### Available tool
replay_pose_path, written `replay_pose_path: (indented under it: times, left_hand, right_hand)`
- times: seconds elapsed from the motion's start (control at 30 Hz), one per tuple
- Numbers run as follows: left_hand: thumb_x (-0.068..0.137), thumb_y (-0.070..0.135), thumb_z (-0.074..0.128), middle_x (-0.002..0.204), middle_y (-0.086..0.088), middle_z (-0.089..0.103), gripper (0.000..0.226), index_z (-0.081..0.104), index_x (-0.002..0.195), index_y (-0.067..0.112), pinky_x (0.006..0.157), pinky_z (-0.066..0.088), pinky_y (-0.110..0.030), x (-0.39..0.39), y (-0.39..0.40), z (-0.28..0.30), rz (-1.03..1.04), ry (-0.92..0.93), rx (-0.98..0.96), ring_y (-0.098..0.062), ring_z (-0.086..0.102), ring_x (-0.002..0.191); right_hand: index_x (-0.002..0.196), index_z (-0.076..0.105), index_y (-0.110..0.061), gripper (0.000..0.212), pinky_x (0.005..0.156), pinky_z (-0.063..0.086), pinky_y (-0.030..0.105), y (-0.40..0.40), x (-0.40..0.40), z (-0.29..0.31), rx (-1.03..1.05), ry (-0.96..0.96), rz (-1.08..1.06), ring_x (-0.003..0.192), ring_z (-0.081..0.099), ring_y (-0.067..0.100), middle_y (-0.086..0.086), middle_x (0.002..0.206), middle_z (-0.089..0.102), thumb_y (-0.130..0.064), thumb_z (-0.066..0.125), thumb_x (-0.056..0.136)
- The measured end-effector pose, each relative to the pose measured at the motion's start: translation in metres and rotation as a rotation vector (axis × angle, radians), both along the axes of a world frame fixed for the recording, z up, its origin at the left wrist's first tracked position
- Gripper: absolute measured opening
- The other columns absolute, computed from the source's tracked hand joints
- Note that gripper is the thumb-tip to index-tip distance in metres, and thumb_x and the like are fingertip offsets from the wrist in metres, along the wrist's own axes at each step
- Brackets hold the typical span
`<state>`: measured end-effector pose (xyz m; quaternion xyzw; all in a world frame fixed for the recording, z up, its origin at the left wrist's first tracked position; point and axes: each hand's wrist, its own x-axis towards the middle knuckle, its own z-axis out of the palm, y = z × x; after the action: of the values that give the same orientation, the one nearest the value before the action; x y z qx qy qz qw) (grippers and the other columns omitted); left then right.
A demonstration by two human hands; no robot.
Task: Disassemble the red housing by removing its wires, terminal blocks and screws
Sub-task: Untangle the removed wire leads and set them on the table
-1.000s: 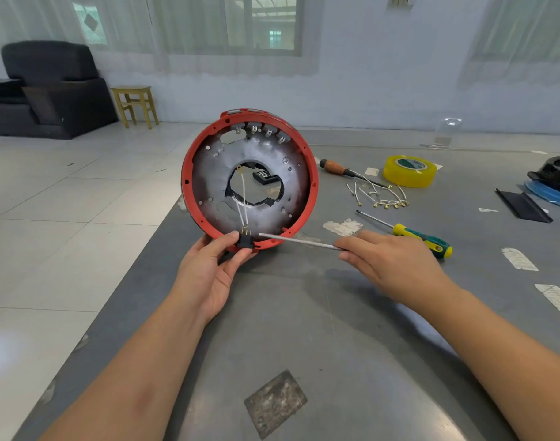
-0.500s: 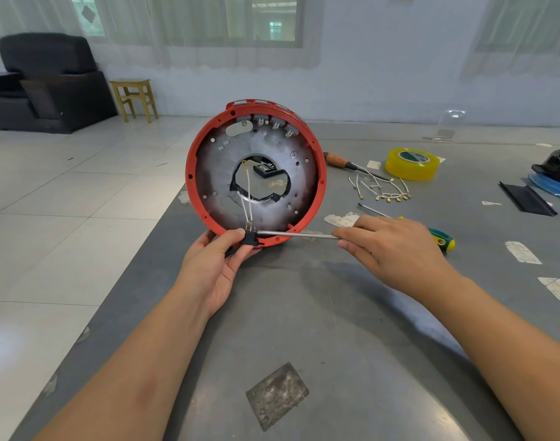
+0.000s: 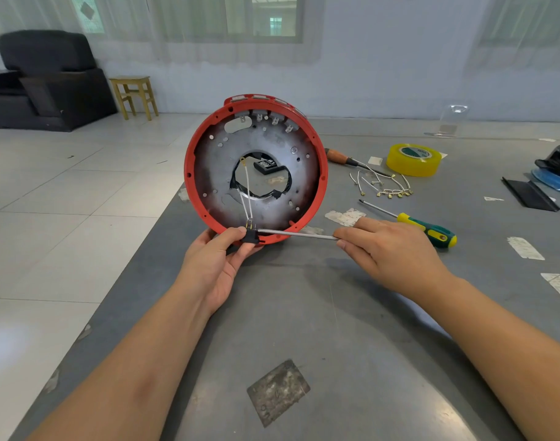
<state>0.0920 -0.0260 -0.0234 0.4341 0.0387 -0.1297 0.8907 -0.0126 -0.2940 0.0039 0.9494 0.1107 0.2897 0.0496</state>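
Two hands: left hand point(image 3: 220, 264) and right hand point(image 3: 388, 249) both work at the bottom rim of the red housing point(image 3: 256, 170)
Change from earlier: almost none; the housing stands on edge as before, the left thumb and fingers keep pinching the black terminal block point(image 3: 250, 237), the right hand keeps the screwdriver shaft point(image 3: 296, 234) level against it; only the viewpoint has shifted slightly
Writing: green print on the core of the yellow tape roll point(image 3: 414, 159) is too small to read; no brand legible on anything else
Housing position: upright on the grey table point(image 3: 336, 329) near its left edge, open face toward the camera, grey metal plate inside with a ragged central hole
Terminal block versus fingers: sits at the lowest point of the rim, clamped between left thumb on top and curled fingers beneath
White wires point(image 3: 247, 192): two run from the block up to the central hole, one ending in a yellow ring lug
Right fingers: curled around the shaft's right end, tip touching the block's right side; handle hidden under the hand
Loose wires point(image 3: 383, 186): lie well right of the housing, beside a wooden-handled screwdriver point(image 3: 342, 158)
Green-yellow screwdriver point(image 3: 425, 229): lies just behind the right hand
Black part point(image 3: 267, 167): seen through the hole, on the table behind
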Motion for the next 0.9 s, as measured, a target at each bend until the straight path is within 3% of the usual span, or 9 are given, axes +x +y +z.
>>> replay_pose_path:
  times: [0.13, 0.27, 0.43, 0.73, 0.9]
  left_hand:
    - [0.094, -0.010, 0.064, 0.113, -0.026, 0.070, 0.026, 0.062, 0.120, -0.008, 0.084, 0.065, -0.042, -0.001, 0.001, 0.000, -0.002, -0.006, 0.005, -0.038, 0.075, 0.106]
    - [0.094, -0.010, 0.065, 0.113, -0.028, 0.069, 0.028, 0.061, 0.121, -0.008, 0.077, 0.065, -0.036, -0.001, 0.001, 0.001, 0.009, 0.017, -0.022, -0.046, 0.071, 0.114]
    - [0.094, -0.010, 0.065, 0.118, -0.031, 0.067, 0.025, 0.060, 0.118, -0.006, 0.075, 0.065, -0.035, -0.002, 0.001, 0.002, 0.025, 0.036, -0.021, -0.049, 0.069, 0.117]
    - [0.097, -0.007, 0.062, 0.135, -0.037, 0.061, 0.045, 0.049, 0.138, -0.022, 0.069, 0.065, -0.030, -0.004, 0.000, 0.005, 0.034, 0.056, -0.103, -0.051, 0.066, 0.120]
    - [0.095, -0.009, 0.064, 0.135, -0.037, 0.062, 0.038, 0.055, 0.131, -0.019, 0.075, 0.065, -0.035, -0.001, 0.001, 0.002, 0.026, 0.051, -0.083, -0.050, 0.067, 0.119]
  right_hand:
    - [0.116, 0.070, -0.035, 0.030, 0.048, 0.042, 0.028, 0.004, -0.002, -0.006, 0.016, 0.013, -0.023, 0.074, 0.066, 0.021, -0.007, 0.088, 0.064, -0.043, 0.043, 0.107]
    - [0.116, 0.071, -0.036, 0.028, 0.048, 0.044, 0.029, 0.009, -0.004, -0.011, 0.046, -0.005, -0.040, 0.076, 0.068, 0.021, -0.007, 0.088, 0.065, -0.043, 0.046, 0.105]
    - [0.118, 0.070, -0.038, 0.035, 0.049, 0.043, 0.029, 0.013, -0.005, -0.016, 0.069, -0.011, -0.057, 0.079, 0.069, 0.020, -0.009, 0.090, 0.066, -0.046, 0.038, 0.106]
    - [0.112, 0.072, -0.038, 0.036, 0.047, 0.031, 0.024, 0.027, -0.004, -0.013, 0.124, -0.059, -0.094, 0.070, 0.067, 0.021, -0.009, 0.086, 0.067, -0.048, 0.039, 0.103]
    - [0.114, 0.073, -0.040, 0.032, 0.046, 0.041, 0.024, 0.014, -0.005, -0.005, 0.060, -0.052, -0.054, 0.071, 0.068, 0.019, -0.011, 0.086, 0.069, -0.046, 0.044, 0.103]
